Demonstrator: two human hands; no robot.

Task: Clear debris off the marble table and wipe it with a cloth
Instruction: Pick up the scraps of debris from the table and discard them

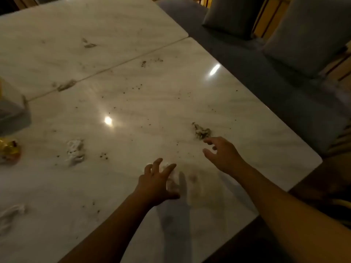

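Soiled wad [201,131] is lying toward the rt side of the marble table [133,103], its long axis running diagonally, far-left to near-right. Right hand [221,154] is reaching just short of it, fingers apart, holding nothing, and is clearly the nearer hand. Left hand [157,183] is arching spread fingers over a white tissue wad [171,172] nr the front edge; whether it's gripping can't be told.

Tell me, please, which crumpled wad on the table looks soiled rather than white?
The wad just beyond the right hand: it is dark and stained, whereas those under the left hand and farther left are white.
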